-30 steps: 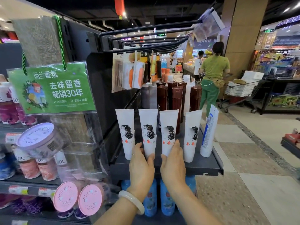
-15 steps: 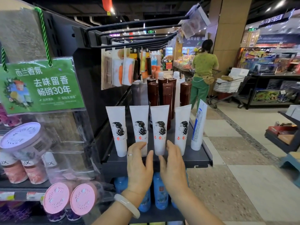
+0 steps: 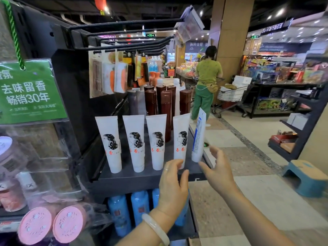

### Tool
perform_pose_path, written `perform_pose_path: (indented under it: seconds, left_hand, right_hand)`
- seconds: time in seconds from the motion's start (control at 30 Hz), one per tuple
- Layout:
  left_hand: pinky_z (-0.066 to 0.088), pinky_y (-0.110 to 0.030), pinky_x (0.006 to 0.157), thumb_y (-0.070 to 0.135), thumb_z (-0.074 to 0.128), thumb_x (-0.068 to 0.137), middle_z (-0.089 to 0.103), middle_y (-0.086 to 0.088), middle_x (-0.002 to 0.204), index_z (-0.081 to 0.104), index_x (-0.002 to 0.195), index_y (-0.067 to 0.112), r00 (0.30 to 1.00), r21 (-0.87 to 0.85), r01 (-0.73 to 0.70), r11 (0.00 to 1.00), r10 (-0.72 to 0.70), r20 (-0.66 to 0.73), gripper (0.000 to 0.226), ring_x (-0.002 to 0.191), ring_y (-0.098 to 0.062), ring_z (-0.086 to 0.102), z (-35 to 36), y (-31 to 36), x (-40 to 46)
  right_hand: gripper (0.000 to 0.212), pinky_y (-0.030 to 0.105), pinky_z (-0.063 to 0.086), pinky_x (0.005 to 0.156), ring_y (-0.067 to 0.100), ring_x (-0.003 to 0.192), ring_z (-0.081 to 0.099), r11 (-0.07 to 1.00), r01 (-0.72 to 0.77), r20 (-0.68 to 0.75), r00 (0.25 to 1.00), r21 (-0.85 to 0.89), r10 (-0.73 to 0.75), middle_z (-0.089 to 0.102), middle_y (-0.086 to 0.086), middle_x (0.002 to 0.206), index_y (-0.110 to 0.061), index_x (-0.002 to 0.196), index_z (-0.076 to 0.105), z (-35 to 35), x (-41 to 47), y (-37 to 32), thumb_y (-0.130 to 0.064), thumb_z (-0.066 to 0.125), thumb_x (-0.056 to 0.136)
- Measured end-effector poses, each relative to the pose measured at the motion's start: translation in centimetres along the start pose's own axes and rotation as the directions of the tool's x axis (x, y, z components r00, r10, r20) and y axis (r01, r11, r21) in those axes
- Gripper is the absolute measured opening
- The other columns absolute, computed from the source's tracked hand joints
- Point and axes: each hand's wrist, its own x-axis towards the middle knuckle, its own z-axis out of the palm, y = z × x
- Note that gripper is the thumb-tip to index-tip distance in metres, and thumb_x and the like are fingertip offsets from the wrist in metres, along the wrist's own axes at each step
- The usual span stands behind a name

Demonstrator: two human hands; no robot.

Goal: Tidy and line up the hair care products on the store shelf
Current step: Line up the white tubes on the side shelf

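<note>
Four white tubes point(image 3: 134, 142) stand cap-down along the front of the dark shelf point(image 3: 142, 176), faces forward and fairly evenly spaced, so most of the row looks done; the fifth tube point(image 3: 198, 137) at the right end stands edge-on, blue print outward, and seems the job left; the left hand point(image 3: 173, 183) hovers by the fourth tube, fingers loose, holding nothing; the right hand point(image 3: 219, 167) spreads wide beside the turned one, empty.

The single head-worn camera looked forward and slightly down from close to the dark shelf point(image 3: 142, 176) at frame centre, with the store aisle running off at the right of frame.
</note>
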Motion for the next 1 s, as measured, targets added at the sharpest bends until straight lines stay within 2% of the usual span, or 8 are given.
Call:
perform_pose_path:
  seconds: [0.07,0.17,0.3,0.4,0.5,0.63,0.8,1.0]
  left_hand:
    - [0.038,-0.018,0.099,0.020,0.053,0.091,0.051,0.003,0.117,0.052,0.123,0.010,0.993,0.048,0.025,0.999,-0.031,0.118,0.033,0.110,-0.005,0.048,0.7,0.7,0.0]
    - [0.016,-0.003,0.100,0.015,0.048,0.094,0.037,0.002,0.142,0.034,0.139,0.013,0.966,0.106,0.068,0.992,-0.092,0.242,0.047,0.130,-0.003,0.032,2.0,1.5,0.0]
    - [0.005,0.011,0.086,0.013,0.045,0.095,0.032,0.007,0.144,0.026,0.142,0.020,0.960,0.146,0.098,0.984,-0.132,0.247,0.051,0.112,0.019,0.017,3.7,2.5,0.5]
    - [0.013,-0.006,0.103,0.017,0.044,0.096,0.027,0.005,0.151,0.019,0.146,0.019,0.959,0.182,0.204,0.962,-0.234,0.163,0.055,0.136,-0.002,0.024,5.2,2.5,1.2]
    - [0.018,-0.019,0.112,0.018,0.044,0.096,0.027,0.002,0.152,0.019,0.146,0.017,0.942,0.224,0.317,0.921,-0.333,0.038,0.056,0.140,-0.011,0.025,6.8,2.4,1.4]
    - [0.026,-0.024,0.112,0.015,0.047,0.095,0.036,-0.001,0.147,0.026,0.145,0.015,0.929,0.252,0.369,0.895,-0.357,-0.094,0.054,0.136,-0.013,0.032,8.6,3.6,1.3]
    - [0.026,-0.017,0.105,0.009,0.048,0.094,0.043,-0.003,0.141,0.030,0.143,0.012,0.890,0.271,0.449,0.851,-0.400,-0.218,0.052,0.130,-0.014,0.039,10.5,4.3,1.4]
    - [0.037,-0.029,0.106,0.017,0.047,0.095,0.049,-0.002,0.137,0.037,0.139,0.015,0.871,0.247,0.464,0.851,-0.388,-0.300,0.046,0.126,-0.012,0.045,10.9,4.0,1.4]
  right_hand:
    - [0.065,0.025,0.027,0.105,0.016,0.135,0.035,1.000,-0.021,0.136,0.990,-0.010,0.022,0.039,0.002,0.143,-0.013,0.138,0.031,-0.6,1.5,0.4,-0.007,0.064,0.082]
    - [0.066,0.029,0.030,0.109,0.012,0.137,0.032,0.995,-0.061,0.293,0.955,0.085,0.033,0.038,-0.001,0.145,-0.013,0.140,0.028,-1.1,3.5,0.6,-0.001,0.059,0.083]
    - [0.058,0.024,0.037,0.097,0.012,0.125,0.046,0.992,-0.026,0.423,0.905,0.126,-0.030,0.053,-0.005,0.121,-0.016,0.131,0.040,-1.5,5.3,1.2,-0.002,0.064,0.080]
    - [0.051,0.021,0.037,0.093,0.009,0.114,0.051,0.994,0.080,0.474,0.874,0.078,-0.108,0.057,-0.006,0.117,-0.019,0.125,0.047,-1.6,6.5,2.2,-0.013,0.069,0.079]
    - [0.042,0.023,0.040,0.089,0.010,0.108,0.053,0.973,0.225,0.536,0.816,0.049,-0.215,0.059,-0.005,0.114,-0.021,0.120,0.052,-1.4,7.8,3.6,-0.024,0.068,0.081]
    - [0.036,0.035,0.046,0.090,0.019,0.106,0.053,0.947,0.315,0.566,0.771,0.056,-0.290,0.060,-0.001,0.107,-0.023,0.109,0.058,-1.3,9.3,4.8,-0.036,0.069,0.077]
    - [0.030,0.024,0.037,0.077,0.018,0.101,0.051,0.927,0.341,0.571,0.735,0.155,-0.366,0.057,-0.004,0.096,-0.023,0.104,0.060,-1.0,9.7,5.5,-0.034,0.068,0.078]
    - [0.027,0.033,0.041,0.095,0.016,0.112,0.048,0.904,0.385,0.550,0.721,0.186,-0.421,0.061,-0.003,0.107,-0.019,0.103,0.061,-1.1,9.6,5.5,-0.027,0.068,0.077]
